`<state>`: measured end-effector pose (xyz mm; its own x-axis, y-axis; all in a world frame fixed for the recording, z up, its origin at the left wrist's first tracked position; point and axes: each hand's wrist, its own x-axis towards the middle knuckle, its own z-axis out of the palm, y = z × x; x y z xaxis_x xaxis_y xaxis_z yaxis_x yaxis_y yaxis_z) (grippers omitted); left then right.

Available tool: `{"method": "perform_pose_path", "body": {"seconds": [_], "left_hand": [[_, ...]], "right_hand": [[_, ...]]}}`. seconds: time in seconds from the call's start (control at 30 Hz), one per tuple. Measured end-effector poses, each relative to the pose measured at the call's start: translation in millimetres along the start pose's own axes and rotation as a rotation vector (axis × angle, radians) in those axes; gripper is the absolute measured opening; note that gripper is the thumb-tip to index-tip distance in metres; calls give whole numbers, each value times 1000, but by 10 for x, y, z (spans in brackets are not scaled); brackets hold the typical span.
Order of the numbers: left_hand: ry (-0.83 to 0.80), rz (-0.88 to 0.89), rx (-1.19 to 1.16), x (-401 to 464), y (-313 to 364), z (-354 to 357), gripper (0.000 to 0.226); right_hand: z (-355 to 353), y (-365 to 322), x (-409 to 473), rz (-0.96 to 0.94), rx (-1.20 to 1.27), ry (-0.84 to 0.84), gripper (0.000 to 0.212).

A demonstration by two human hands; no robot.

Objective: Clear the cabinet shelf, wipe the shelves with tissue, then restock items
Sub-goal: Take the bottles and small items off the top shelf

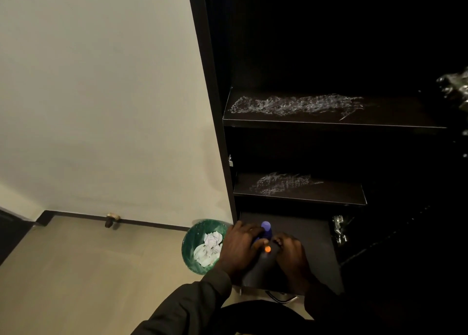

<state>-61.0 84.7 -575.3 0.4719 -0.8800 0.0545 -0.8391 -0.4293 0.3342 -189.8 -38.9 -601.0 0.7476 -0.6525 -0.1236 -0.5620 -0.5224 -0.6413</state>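
A dark cabinet [217, 106] stands open with three bare shelves. The upper shelf [329, 123] and the middle shelf [298, 197] carry whitish wet smears. Over the bottom shelf [316, 253] I hold a spray bottle [266, 229] with a purple head and an orange nozzle. My left hand [239, 246] is wrapped around its head. My right hand [291, 256] touches the bottle from the right, fingers curled by the nozzle. The bottle's dark body is partly hidden between my hands.
A green waste bin [192, 243] holding crumpled white tissues stands on the floor just left of the cabinet. A doorstop [111, 219] sits at the skirting board. Metal hinges [340, 229] show on the open door at right, and a shiny object [455, 86] at the far right.
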Motion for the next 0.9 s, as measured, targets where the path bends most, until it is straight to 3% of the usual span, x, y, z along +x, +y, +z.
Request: {"method": "perform_pose_path", "body": {"seconds": [0.17,0.53,0.6,0.73,0.9], "left_hand": [[69,-20,-26,-25,28,-67,38],[223,1,-89,-12,189,-305,41],[325,4,-168,84,229,-470,38],[638,21,-418,273,411,-1104,31],[917,211,-612,437,836,-2142,28]], "right_hand": [[-118,-65,-138,51,38,83,38],[-516,-594,-353,1,227,287,27],[-621,-673,-313,3,237,362,32],[-1017,-786,-119,-45,329,612,68],[-1890,-1398,-164,-210,430,890,57]]}}
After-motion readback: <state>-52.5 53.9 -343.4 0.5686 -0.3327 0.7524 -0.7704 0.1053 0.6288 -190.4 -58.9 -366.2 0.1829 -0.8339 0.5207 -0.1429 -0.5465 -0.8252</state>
